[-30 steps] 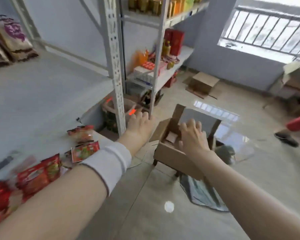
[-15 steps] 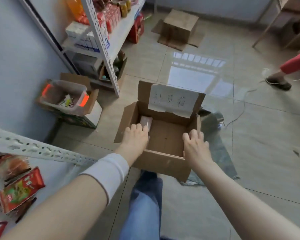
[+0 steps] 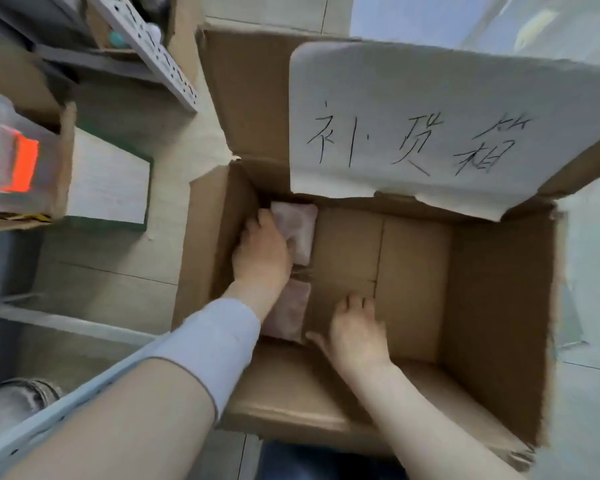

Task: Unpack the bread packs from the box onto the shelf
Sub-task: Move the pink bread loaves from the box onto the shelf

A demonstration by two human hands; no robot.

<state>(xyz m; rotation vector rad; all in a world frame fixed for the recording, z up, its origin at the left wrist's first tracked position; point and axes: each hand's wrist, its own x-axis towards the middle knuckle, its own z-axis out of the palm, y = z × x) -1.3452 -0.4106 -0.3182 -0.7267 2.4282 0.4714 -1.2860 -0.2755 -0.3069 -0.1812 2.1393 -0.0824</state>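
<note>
An open cardboard box [image 3: 492, 289] stands on the floor below me, with a handwritten paper sheet [image 3: 430, 126] taped to its far flap. Two pale pinkish bread packs lie along its left inner wall. My left hand [image 3: 262, 251] is down in the box; its fingers and thumb curl onto the far bread pack [image 3: 300, 226]. The near bread pack [image 3: 290, 313] shows partly under my left wrist. My right hand [image 3: 355, 332] lies flat with spread fingers on the box floor, its thumb beside the near pack.
A perforated shelf upright [image 3: 153, 46] rises at the top left. A clear bin with an orange handle [image 3: 18, 161] sits in another carton at the left. A shelf rail [image 3: 49, 420] crosses the lower left, near my jeans knee [image 3: 14, 403].
My view dropped close over the box. Both hands went from the box's near rim down inside it: the left onto the far pack, the right onto the floor.
</note>
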